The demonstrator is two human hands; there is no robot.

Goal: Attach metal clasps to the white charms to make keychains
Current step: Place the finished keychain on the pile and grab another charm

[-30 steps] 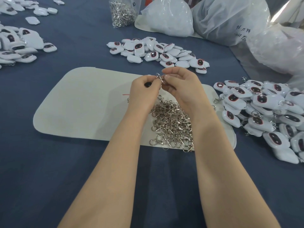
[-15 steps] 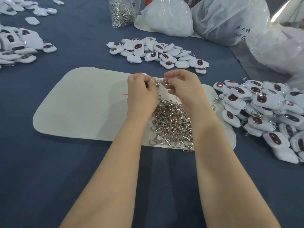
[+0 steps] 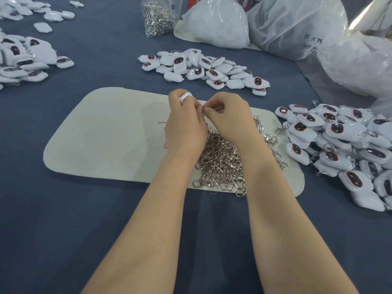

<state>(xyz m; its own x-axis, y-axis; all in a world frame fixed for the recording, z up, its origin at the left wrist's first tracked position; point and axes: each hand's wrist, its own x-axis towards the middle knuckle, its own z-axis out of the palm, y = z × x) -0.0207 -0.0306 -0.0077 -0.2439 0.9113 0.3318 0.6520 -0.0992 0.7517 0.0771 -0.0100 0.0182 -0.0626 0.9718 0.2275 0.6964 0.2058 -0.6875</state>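
Bright, even light from above, no hard shadows. Only a soft dark patch on the dark blue cloth worktop (image 3: 63, 230) between the bare forearms (image 3: 148, 240). Glare on the translucent white plastic bags (image 3: 297, 28), and a blown-out streak in the far right corner. Small hot spots on the glossy white charms with dark oval faces (image 3: 339, 130) and the heap of silver metal clasps (image 3: 220, 164). Wide-angle bowing: the edges of the cream felt mat (image 3: 110, 141) curve, and the forearms look stretched. Slightly soft overall.
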